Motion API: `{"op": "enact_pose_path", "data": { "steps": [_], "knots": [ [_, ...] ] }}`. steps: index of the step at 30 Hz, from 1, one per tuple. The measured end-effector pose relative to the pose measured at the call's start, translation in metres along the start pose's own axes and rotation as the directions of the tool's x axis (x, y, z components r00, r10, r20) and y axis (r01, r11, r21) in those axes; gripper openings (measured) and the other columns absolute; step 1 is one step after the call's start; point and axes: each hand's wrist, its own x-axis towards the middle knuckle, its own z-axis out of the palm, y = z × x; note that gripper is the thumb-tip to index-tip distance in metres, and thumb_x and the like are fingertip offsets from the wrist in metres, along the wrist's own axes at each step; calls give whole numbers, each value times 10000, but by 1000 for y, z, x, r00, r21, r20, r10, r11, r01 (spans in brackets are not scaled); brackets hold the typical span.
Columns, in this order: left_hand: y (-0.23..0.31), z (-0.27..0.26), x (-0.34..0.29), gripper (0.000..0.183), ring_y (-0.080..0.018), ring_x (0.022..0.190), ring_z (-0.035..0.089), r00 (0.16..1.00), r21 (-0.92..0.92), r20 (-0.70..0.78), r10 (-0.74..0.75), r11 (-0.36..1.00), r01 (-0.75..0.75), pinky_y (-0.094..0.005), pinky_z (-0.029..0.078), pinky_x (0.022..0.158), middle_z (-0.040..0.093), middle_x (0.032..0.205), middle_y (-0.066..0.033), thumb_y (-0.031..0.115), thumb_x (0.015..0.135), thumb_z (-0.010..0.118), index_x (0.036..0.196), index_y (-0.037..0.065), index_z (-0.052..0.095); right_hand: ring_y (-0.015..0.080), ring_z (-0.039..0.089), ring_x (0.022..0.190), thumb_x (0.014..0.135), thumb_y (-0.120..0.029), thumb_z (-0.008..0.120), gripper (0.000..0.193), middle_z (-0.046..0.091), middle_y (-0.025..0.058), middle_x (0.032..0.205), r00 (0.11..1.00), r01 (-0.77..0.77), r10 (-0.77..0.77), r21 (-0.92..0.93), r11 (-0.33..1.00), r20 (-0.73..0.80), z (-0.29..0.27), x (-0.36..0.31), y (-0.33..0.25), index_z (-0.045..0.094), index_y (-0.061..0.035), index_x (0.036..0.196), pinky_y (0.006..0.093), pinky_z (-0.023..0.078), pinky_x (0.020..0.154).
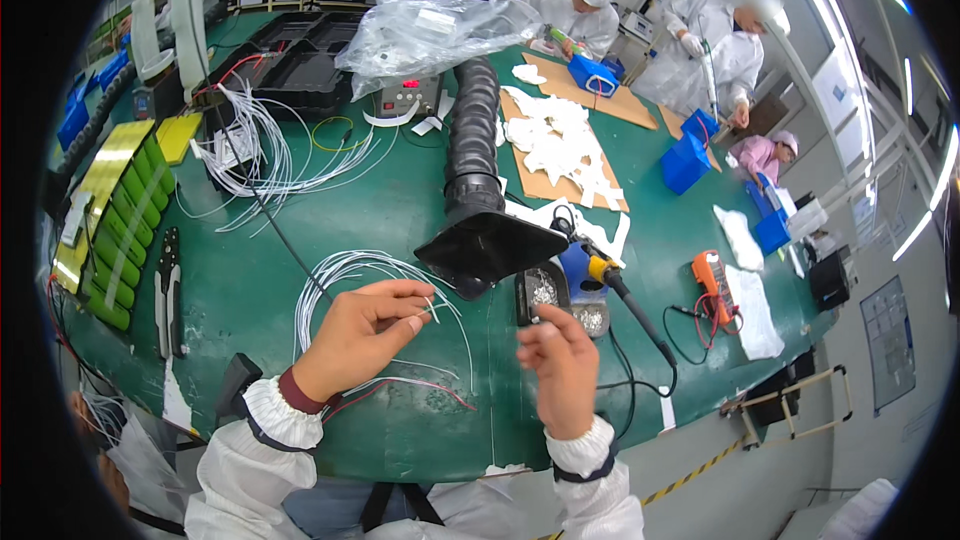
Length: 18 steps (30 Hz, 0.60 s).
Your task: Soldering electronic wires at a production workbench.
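Observation:
Over the near part of the green table, my left hand [365, 340] pinches the end of a white wire [433, 310] between thumb and fingers. Behind it lies a loose coil of white wires [325, 285], with a red wire [400, 387] and more white ones by the wrist. My right hand [560, 370] is raised to the right with curled fingers; whether something small sits in them is hidden. Just beyond its fingertips are a black tray of metallic bits [541, 290] and a soldering iron [615, 280] in a blue stand [578, 268].
A black fume hood [490, 250] hangs ahead on a ribbed hose [474, 130]. At left are wire strippers [168, 290] and a green-celled battery pack [120, 230]. An orange multimeter [711, 285] lies right. White pieces cover cardboard [605, 185]; co-workers in white [705, 50] work beyond.

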Motion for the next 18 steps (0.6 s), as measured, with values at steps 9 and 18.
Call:
{"op": "enact_pose_path", "data": {
  "steps": [9, 18],
  "knots": [
    [-6, -1, 0, 186, -330, 1324, 577, 971, 37, 114, 210, 976, -215, -419, 476, 1096, 539, 1469, -232, -11, 925, 638, 1063, -48, 757, 152, 643, 763, 1013, -213, 614, 685, 654, 126, 1174, 896, 226, -277, -178, 958, -347, -59, 19, -28, 264, -45, 1578, 291, 518, 671],
    [-8, -1, -3, 138, -359, 1307, 591, 895, 438, 135, 426, 784, -439, -390, 531, 1031, 570, 1435, -224, -60, 854, 640, 962, -63, 726, 154, 641, 694, 966, -168, 653, 267, 666, 124, 887, 778, 213, -468, -524, 824, -419, -79, 38, -33, 544, 23, 1117, 275, 505, 610]
  ]
}}
